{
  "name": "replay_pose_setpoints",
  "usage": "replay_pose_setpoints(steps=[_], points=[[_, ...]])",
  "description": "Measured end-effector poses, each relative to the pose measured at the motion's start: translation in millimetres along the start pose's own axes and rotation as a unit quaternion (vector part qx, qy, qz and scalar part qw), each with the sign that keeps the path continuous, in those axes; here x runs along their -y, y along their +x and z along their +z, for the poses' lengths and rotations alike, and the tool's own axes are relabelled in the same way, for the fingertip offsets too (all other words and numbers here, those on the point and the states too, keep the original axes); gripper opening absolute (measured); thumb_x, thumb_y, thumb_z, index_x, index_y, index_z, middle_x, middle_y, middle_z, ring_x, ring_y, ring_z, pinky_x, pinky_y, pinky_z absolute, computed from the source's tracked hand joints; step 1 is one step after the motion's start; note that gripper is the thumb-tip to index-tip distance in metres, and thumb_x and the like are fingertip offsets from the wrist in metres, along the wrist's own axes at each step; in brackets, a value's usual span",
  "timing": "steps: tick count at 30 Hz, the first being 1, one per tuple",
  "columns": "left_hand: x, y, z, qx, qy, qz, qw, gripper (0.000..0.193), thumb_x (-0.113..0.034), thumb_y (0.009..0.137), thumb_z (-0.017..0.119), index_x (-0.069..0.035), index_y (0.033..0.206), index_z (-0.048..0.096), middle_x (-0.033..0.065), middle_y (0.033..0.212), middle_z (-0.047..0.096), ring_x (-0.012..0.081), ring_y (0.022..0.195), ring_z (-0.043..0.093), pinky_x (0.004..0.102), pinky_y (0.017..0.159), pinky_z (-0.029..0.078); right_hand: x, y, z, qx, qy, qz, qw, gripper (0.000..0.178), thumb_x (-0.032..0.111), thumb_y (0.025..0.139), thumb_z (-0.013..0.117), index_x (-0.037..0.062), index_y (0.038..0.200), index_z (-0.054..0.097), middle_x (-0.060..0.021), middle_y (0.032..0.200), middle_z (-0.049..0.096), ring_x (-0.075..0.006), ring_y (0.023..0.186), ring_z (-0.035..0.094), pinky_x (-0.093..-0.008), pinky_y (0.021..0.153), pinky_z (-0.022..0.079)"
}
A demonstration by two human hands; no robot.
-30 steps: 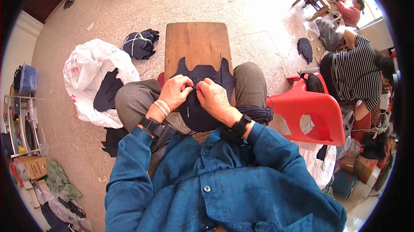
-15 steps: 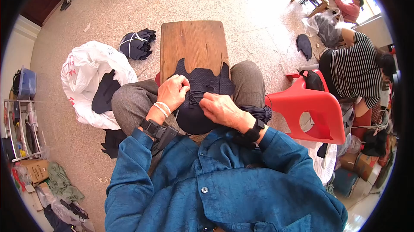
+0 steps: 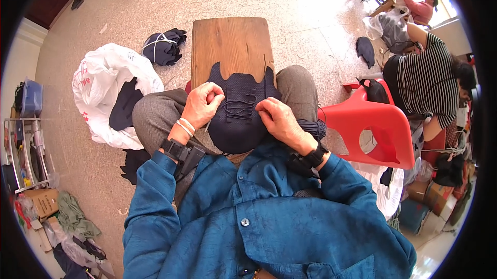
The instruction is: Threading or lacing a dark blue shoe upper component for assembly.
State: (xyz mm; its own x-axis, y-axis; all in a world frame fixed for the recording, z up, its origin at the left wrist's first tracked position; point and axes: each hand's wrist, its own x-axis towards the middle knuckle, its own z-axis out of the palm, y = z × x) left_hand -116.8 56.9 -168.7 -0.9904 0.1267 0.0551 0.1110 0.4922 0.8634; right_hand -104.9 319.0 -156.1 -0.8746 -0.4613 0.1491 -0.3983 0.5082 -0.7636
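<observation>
A dark navy shoe upper (image 3: 239, 136) lies flat across my lap and the near end of a wooden board (image 3: 231, 46). Dark shoelace (image 3: 239, 109) crosses its middle in several rows. At the left side of the lacing, my left hand (image 3: 203, 105) is closed in a pinch on a lace strand. Opposite it, my right hand (image 3: 281, 122) pinches lace at the right edge of the rows. The lace ends inside the fingers are hidden. By my right thigh, beyond the right wrist, rests a bundle of dark laces (image 3: 312, 129).
On the left stand a white plastic bag (image 3: 92, 97) with dark pieces and a tied dark bundle (image 3: 164, 47). A red plastic stool (image 3: 370, 129) is close on my right. Beyond it sits a person in a striped top (image 3: 427, 79); another person (image 3: 420, 9) works farther off.
My hands have moved apart, the right one outward to the right, drawing the lace across. The lace rows now show plainly between them.
</observation>
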Motion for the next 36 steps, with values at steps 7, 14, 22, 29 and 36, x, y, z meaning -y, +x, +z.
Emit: replay_pose_setpoints(steps=[7,14,22,29,36], points=[[-6,-12,2,-0.028,-0.015,0.027,0.999,0.011,-0.007,0.083,0.075,-0.004,0.084,0.064,0.0022,0.071,0.048,0.0133,0.062,0.045,0.0288,0.058,0.040,2,7,15,0.002,-0.048,-0.030,0.998,0.008,0.005,0.089,0.063,0.0021,0.097,0.063,-0.0169,0.092,0.062,-0.0393,0.085,0.064,-0.0461,0.074,0.054],[-16,-23,7,0.008,0.052,0.057,0.997,0.017,-0.010,0.080,0.079,-0.006,0.088,0.065,0.0043,0.075,0.048,0.0177,0.064,0.047,0.0318,0.060,0.041,1,4,10,0.039,-0.063,-0.089,0.993,0.011,0.007,0.088,0.065,0.0037,0.098,0.060,-0.0150,0.091,0.056,-0.0373,0.082,0.064,-0.0459,0.071,0.053],[-12,-12,1,0.062,0.027,-0.010,0.998,0.026,-0.026,0.081,0.079,-0.010,0.097,0.066,0.0045,0.079,0.052,0.0204,0.067,0.054,0.0359,0.064,0.046,11,14,17,0.086,-0.231,-0.129,0.961,0.010,0.001,0.084,0.061,0.0007,0.093,0.056,-0.0169,0.090,0.054,-0.0365,0.082,0.062,-0.0452,0.071,0.052],[-30,-9,8,0.102,0.124,-0.045,0.986,0.036,-0.030,0.081,0.077,-0.012,0.107,0.061,0.0064,0.095,0.062,0.0241,0.085,0.064,0.0392,0.077,0.053,-4,11,12,0.059,0.051,-0.036,0.996,0.005,0.003,0.086,0.061,0.0000,0.088,0.059,-0.0173,0.091,0.060,-0.0380,0.086,0.061,-0.0435,0.076,0.050],[-27,-10,5,0.102,0.099,-0.064,0.988,0.027,-0.026,0.086,0.071,-0.010,0.106,0.061,0.0080,0.094,0.063,0.0257,0.086,0.064,0.0392,0.077,0.052,4,0,5,0.044,0.084,-0.009,0.996,0.013,-0.003,0.085,0.064,-0.0007,0.098,0.060,-0.0154,0.103,0.060,-0.0321,0.094,0.062,-0.0379,0.082,0.051]])
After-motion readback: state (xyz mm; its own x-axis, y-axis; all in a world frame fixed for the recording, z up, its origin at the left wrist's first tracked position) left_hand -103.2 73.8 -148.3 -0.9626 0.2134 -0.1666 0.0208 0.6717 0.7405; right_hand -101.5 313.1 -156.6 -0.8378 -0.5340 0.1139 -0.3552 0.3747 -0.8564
